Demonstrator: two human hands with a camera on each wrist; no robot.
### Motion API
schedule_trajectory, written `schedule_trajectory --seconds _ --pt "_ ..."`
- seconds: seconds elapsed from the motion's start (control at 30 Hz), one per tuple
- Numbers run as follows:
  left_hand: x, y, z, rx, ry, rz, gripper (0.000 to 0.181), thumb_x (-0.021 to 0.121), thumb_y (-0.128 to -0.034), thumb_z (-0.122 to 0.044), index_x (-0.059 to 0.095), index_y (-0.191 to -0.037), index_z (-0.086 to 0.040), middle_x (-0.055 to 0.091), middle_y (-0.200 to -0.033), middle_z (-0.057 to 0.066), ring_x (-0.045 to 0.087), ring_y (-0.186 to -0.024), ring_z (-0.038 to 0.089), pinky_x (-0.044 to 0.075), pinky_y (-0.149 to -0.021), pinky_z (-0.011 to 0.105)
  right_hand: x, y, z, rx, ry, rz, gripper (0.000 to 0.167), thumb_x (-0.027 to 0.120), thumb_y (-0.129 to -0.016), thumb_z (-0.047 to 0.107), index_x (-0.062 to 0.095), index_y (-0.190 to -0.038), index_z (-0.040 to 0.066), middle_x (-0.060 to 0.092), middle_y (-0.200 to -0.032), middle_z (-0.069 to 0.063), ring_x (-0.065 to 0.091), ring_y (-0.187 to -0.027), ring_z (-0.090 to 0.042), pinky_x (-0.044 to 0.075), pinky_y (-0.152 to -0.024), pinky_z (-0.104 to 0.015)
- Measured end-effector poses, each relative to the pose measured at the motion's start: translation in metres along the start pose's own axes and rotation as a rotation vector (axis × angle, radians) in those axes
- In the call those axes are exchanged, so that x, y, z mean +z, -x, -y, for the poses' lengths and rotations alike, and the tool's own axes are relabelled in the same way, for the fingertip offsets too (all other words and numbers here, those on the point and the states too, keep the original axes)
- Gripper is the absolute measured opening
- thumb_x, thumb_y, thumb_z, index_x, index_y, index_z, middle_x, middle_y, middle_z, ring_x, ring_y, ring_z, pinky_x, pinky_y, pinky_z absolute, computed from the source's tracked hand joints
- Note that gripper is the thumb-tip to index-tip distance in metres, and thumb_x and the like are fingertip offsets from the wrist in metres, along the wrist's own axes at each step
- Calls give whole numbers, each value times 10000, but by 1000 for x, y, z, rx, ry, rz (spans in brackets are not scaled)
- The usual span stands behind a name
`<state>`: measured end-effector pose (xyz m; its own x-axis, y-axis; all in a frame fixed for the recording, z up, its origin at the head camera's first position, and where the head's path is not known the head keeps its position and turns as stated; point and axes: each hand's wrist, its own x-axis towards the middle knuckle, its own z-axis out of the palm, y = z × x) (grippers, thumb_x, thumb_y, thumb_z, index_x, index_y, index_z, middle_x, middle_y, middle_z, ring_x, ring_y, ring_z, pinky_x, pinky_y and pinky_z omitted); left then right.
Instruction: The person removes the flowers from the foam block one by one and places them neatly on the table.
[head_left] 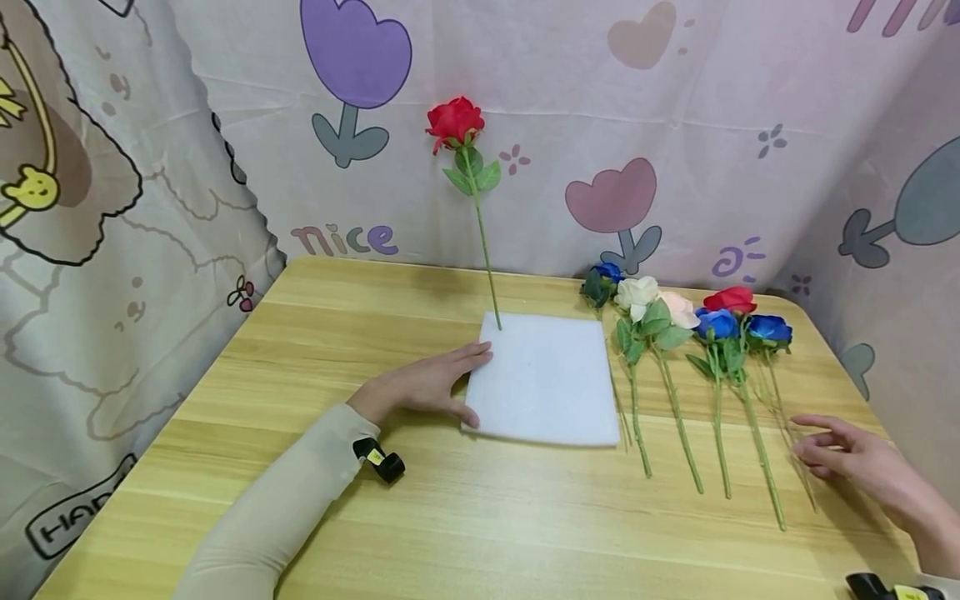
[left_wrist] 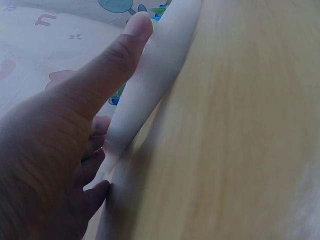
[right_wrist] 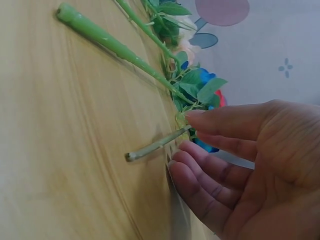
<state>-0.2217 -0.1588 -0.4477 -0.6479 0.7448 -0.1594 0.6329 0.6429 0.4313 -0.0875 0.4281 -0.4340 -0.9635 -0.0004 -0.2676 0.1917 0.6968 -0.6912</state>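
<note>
A white foam board lies flat on the table. One red rose stands at its far left, the stem's lower end meeting the board. My left hand touches the board's left edge with fingers and thumb spread apart; in the left wrist view the thumb stretches straight along it. At the right, my right hand is at the stem of a blue rose. In the right wrist view its loosely bent fingers are beside that thin stem; a firm hold is not visible.
Between the board and my right hand lie several artificial roses, among them a white one, a pale pink one, another red one and a blue one. A printed curtain hangs behind the wooden table.
</note>
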Motion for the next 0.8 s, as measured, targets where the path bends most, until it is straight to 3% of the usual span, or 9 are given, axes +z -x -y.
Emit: schedule_trajectory --seconds 0.2,0.43,0.8 --pt "0 1 -1 0 6 -2 1214 613 -697 -796 106 -1583 -139 9 -1640 -31 66 -1479 151 168 -1174 335 -1 -1 1 -34 9 -54 567 588 -999 214 363 -1369 -151 590 -1022 -116 638 -765 -87 566 -645 -308" --pt "-1 2 -3 -3 3 3 1217 616 -696 -792 101 -1583 -136 6 -1641 -22 53 -1479 145 159 -1174 328 0 -1 16 -71 70 -98 594 579 -1003 238 349 -1374 -166 541 -1122 -259 624 -762 -32 556 -633 -285" --pt "0 1 -2 -9 -5 -5 1206 614 -700 -790 112 -1582 -139 9 -1638 -44 60 -1478 138 156 -1173 316 15 -5 57 -246 151 -252 442 629 -973 186 516 -1303 -86 632 -960 -30 575 -767 39 489 -591 -190"
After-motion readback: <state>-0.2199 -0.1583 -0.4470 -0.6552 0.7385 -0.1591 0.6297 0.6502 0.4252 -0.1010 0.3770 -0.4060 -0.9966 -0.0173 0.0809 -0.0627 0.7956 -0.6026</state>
